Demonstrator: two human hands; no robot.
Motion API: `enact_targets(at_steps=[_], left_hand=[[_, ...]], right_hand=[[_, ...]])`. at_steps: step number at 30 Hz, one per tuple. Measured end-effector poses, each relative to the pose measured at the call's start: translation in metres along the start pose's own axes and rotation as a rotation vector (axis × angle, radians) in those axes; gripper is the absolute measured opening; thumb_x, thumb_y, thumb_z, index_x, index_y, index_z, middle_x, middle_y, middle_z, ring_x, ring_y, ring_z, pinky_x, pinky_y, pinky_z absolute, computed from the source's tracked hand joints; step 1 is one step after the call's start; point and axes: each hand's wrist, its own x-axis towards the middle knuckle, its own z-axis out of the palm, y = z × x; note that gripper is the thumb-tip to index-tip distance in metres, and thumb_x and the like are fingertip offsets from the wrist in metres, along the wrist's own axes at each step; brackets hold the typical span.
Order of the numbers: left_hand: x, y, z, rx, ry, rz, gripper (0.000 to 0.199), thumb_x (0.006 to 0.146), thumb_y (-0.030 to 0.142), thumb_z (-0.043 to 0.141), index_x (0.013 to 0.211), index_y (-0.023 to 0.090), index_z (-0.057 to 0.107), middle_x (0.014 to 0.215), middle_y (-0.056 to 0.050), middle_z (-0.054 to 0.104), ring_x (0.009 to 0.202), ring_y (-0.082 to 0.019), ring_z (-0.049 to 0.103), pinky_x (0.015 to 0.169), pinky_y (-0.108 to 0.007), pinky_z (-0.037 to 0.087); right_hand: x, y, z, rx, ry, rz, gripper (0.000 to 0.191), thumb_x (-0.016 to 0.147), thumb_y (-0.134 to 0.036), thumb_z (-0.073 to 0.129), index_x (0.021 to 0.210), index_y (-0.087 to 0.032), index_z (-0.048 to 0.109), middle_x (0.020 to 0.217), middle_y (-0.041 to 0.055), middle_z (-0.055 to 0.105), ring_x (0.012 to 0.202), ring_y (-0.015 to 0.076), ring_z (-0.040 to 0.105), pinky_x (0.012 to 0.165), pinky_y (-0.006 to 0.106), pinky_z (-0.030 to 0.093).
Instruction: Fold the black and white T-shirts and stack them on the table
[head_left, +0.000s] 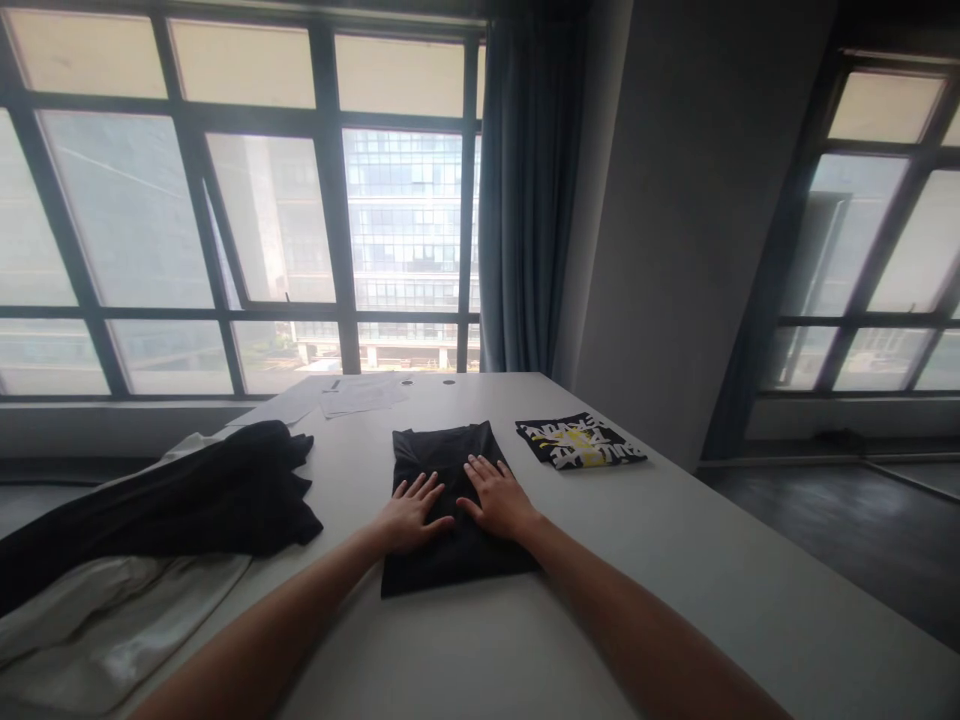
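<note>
A black garment [465,565], folded into a rough rectangle, lies flat in the middle of the white table [420,660]. On its left part rests my left hand [411,512], palm down with the fingers spread. My right hand [496,498] presses flat on its right part, fingers apart, the thumbs of both hands pointing toward each other. Neither hand grips anything. The garment's far edge shows beyond my fingertips, and its near edge lies closer to me than my hands.
Loose black cloth [202,495] and pale cloth [127,620] lie at the left. A folded black item with white and yellow lettering [581,442] is at the right. Papers [360,393] lie at the far left, near two round holes. Windows and a curtain [525,200] stand beyond.
</note>
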Motion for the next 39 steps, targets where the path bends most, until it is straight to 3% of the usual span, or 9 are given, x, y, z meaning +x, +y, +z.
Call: enact_targets(at_steps=[4, 8, 17, 19, 22, 25, 28, 34, 39], left_hand=[[-0.005, 0.0, 0.0, -0.03, -0.004, 0.053, 0.087, 0.088, 0.079, 0.027, 0.157, 0.025, 0.024, 0.163, -0.005, 0.009, 0.151, -0.028, 0.007, 0.122, -0.049, 0.009], [-0.005, 0.002, 0.003, -0.028, 0.038, -0.046, 0.091, 0.087, 0.079, 0.027, 0.157, 0.021, 0.025, 0.163, -0.007, 0.012, 0.151, -0.031, 0.007, 0.121, -0.05, 0.011], [-0.006, -0.001, 0.002, 0.055, 0.088, -0.234, 0.089, 0.088, 0.078, 0.025, 0.154, 0.018, 0.032, 0.161, -0.012, 0.021, 0.149, -0.037, 0.016, 0.117, -0.061, 0.012], [-0.007, 0.003, 0.001, 0.081, 0.16, -0.189, 0.085, 0.09, 0.075, 0.027, 0.152, 0.018, 0.036, 0.16, -0.013, 0.027, 0.148, -0.036, 0.02, 0.118, -0.06, 0.009], [-0.006, 0.01, 0.0, 0.058, 0.258, 0.023, 0.076, 0.093, 0.07, 0.029, 0.152, 0.023, 0.037, 0.161, -0.006, 0.027, 0.15, -0.03, 0.017, 0.121, -0.053, 0.007], [-0.004, 0.014, 0.003, -0.012, 0.168, 0.125, 0.073, 0.093, 0.071, 0.03, 0.152, 0.028, 0.036, 0.161, -0.002, 0.024, 0.151, -0.027, 0.014, 0.122, -0.05, 0.01], [-0.001, 0.011, 0.008, -0.044, 0.058, 0.072, 0.073, 0.092, 0.072, 0.03, 0.152, 0.031, 0.035, 0.162, -0.001, 0.022, 0.151, -0.028, 0.013, 0.121, -0.052, 0.01], [-0.005, 0.009, 0.006, -0.041, 0.055, -0.005, 0.071, 0.093, 0.07, 0.029, 0.153, 0.031, 0.033, 0.163, 0.0, 0.016, 0.151, -0.03, 0.01, 0.12, -0.054, 0.011], [-0.024, 0.044, 0.002, -0.074, 0.054, 0.246, 0.067, 0.096, 0.065, 0.031, 0.154, 0.032, 0.031, 0.162, 0.0, 0.021, 0.151, -0.027, 0.015, 0.121, -0.051, 0.007]], right_hand=[[0.001, 0.011, 0.006, 0.076, -0.117, 0.061, 0.077, 0.097, -0.061, 0.027, 0.156, -0.011, 0.026, 0.161, 0.0104, 0.019, 0.15, 0.0237, 0.014, 0.121, 0.046, 0.01], [0.0, 0.023, 0.012, 0.128, -0.23, 0.193, 0.077, 0.098, -0.061, 0.021, 0.157, -0.012, 0.02, 0.162, 0.0083, 0.017, 0.151, 0.021, 0.01, 0.122, 0.044, 0.007], [-0.001, 0.034, 0.013, 0.075, -0.233, 0.446, 0.082, 0.097, -0.063, 0.022, 0.157, -0.008, 0.019, 0.163, 0.013, 0.013, 0.151, 0.0254, 0.009, 0.12, 0.048, 0.006], [-0.002, 0.031, 0.01, 0.018, -0.121, 0.424, 0.074, 0.098, -0.054, 0.027, 0.156, -0.006, 0.024, 0.162, 0.0156, 0.017, 0.15, 0.0264, 0.012, 0.12, 0.049, 0.002], [-0.002, 0.021, 0.007, -0.001, 0.051, 0.177, 0.064, 0.098, -0.041, 0.032, 0.154, -0.01, 0.03, 0.161, 0.0121, 0.022, 0.15, 0.0223, 0.012, 0.121, 0.044, -0.002], [0.0, 0.01, 0.01, 0.097, -0.046, 0.008, 0.063, 0.099, -0.046, 0.032, 0.154, -0.016, 0.031, 0.161, 0.0075, 0.022, 0.15, 0.0202, 0.014, 0.121, 0.042, 0.005], [0.0, 0.011, 0.015, 0.162, -0.199, 0.066, 0.068, 0.099, -0.055, 0.029, 0.156, -0.018, 0.026, 0.163, 0.0054, 0.017, 0.15, 0.0204, 0.012, 0.121, 0.043, 0.009], [0.001, 0.037, 0.017, 0.133, -0.246, 0.306, 0.076, 0.098, -0.061, 0.022, 0.158, -0.014, 0.02, 0.163, 0.0059, 0.012, 0.151, 0.0198, 0.007, 0.121, 0.042, 0.006], [0.003, 0.045, 0.021, 0.121, -0.23, 0.319, 0.076, 0.098, -0.062, 0.022, 0.158, -0.015, 0.02, 0.163, 0.0078, 0.013, 0.151, 0.0203, 0.008, 0.121, 0.043, 0.006]])
